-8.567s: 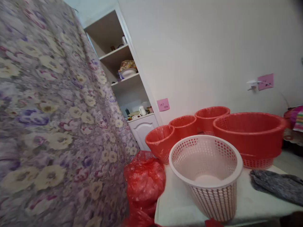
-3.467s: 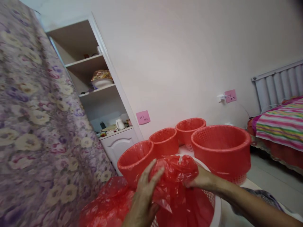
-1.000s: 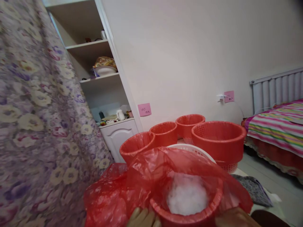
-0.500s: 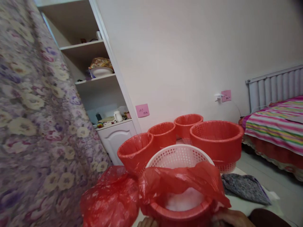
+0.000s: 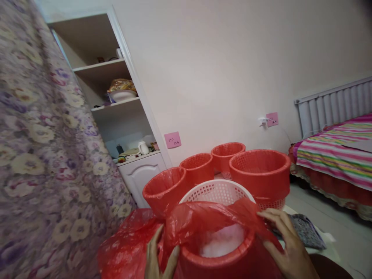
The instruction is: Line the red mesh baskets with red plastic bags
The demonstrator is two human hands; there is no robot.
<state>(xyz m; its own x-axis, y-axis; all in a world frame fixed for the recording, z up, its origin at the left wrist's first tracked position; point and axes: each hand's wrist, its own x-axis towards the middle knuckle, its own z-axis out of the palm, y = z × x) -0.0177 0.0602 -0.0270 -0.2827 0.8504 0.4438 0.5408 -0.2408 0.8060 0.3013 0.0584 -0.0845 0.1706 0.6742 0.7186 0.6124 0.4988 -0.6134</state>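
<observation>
In front of me stands a white perforated basket (image 5: 222, 190) with a red plastic bag (image 5: 203, 221) over its near part. The bag is folded down over the near rim, while its far edge stands up loosely and the white inside shows through. On the left side of the bag is my left hand (image 5: 160, 257), open, thumb and fingers apart. My right hand (image 5: 287, 244) lies against the bag's right side, fingers spread and open. Whether the fingertips press on the film is hard to tell.
Red-lined baskets stand behind: one at left (image 5: 165, 190), two by the wall, one large at right (image 5: 260, 166). A heap of red plastic bags (image 5: 128, 244) lies left. Right are a grey cloth (image 5: 308, 230) and a bed (image 5: 334, 155); a floral curtain (image 5: 58, 155) hangs left.
Both hands have risen from the bottom edge to the bag's sides, and their fingers have spread. The bag now sits folded over the near rim much as before. The view has shifted slightly.
</observation>
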